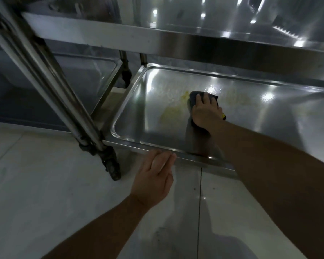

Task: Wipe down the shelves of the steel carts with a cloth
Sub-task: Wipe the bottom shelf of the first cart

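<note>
Under the upper shelf [157,37] of the steel cart, the person is wiping the bottom shelf [138,128], a shallow tray with a raised rim, and doing it well is a matter of pressure and order. Far left, a neighbouring cart [94,75] is standing just beside this one, and the slanted leg [45,71] is running down to a caster [113,170] on the pale floor [36,184]. Next, the left hand [154,179] is hovering at the near rim with its fingers straight and pressed together, holding nothing; resting it on the rim would likely be steadying the cart against rolling. Further along, yellowish smears [169,114] are lying on the steel just left of the cloth [194,97], so the next strokes should probably be sweeping that way. On the right, the right hand [206,113] is pressing the dark cloth flat onto the shelf, fingers spread over it. Overlapping passes, working from the back edge toward the front, would be keeping residue from spreading; the corners will need fingertip pressure.
</note>
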The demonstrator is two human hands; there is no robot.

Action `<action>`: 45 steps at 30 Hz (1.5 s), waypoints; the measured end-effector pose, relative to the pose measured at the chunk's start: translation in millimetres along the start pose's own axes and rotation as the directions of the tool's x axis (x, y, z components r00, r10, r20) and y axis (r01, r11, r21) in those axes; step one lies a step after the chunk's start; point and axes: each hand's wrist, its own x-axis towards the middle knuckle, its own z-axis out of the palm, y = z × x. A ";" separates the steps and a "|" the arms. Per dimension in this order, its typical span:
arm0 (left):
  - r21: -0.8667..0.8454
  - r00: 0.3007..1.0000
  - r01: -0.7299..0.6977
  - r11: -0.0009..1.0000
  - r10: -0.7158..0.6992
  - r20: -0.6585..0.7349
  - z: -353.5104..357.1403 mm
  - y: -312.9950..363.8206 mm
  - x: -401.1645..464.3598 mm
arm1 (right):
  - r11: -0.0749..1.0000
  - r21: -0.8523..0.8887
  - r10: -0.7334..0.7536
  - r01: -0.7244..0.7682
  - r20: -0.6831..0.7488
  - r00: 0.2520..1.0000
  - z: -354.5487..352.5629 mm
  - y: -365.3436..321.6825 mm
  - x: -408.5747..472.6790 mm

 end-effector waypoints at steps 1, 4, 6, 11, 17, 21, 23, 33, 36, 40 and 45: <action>-0.001 1.000 -0.003 1.000 0.003 -0.002 -1.2 0.0 0.2 | 1.000 -0.012 -0.014 0.014 0.015 1.000 0.2 -5.5 -1.4; 0.001 1.000 -0.012 1.000 0.012 -0.002 -3.1 0.5 1.3 | 0.998 -0.027 -0.049 0.050 0.032 0.998 -1.3 -10.1 -13.0; 0.005 1.000 0.000 1.000 0.000 -0.006 -3.7 0.9 0.8 | 0.995 -0.058 -0.080 0.082 0.027 0.996 1.3 -8.1 -30.2; -0.050 0.999 0.010 0.999 -0.008 0.037 -13.6 -1.0 4.6 | 0.987 -0.097 -0.130 0.131 0.021 0.991 12.7 -2.1 -94.3; -0.067 0.985 0.137 0.988 -0.129 0.115 -42.6 -24.4 -1.8 | 0.989 -0.054 -0.140 0.139 -0.025 0.990 17.8 3.0 -139.9; -0.039 0.984 0.174 0.984 -0.172 0.042 -51.6 -47.3 -2.1 | 0.976 -0.138 -0.175 0.171 -0.020 0.984 25.2 -13.5 -147.2; -0.052 0.988 0.155 0.987 -0.154 0.018 -51.2 -56.4 -1.7 | 0.965 -0.182 -0.192 0.190 0.006 0.981 28.0 -21.1 -146.6; -0.188 0.988 0.149 0.971 -0.153 -0.011 -43.2 -64.4 -5.7 | 0.951 -0.225 -0.206 0.212 0.052 0.977 33.2 -54.3 -150.2; -0.187 0.992 0.120 0.975 -0.127 -0.026 -38.4 -69.6 -8.6 | 0.963 -0.194 -0.188 0.188 0.023 0.982 34.0 -58.4 -130.4; -0.178 0.994 0.085 0.980 -0.095 -0.051 -31.8 -74.0 -11.5 | 0.987 -0.143 -0.080 0.079 -0.005 0.997 31.1 -62.9 -94.1; -0.177 0.992 0.090 0.980 -0.104 -0.073 -26.8 -72.9 -14.8 | 0.986 -0.161 -0.056 0.049 -0.042 0.998 24.9 -56.8 -39.9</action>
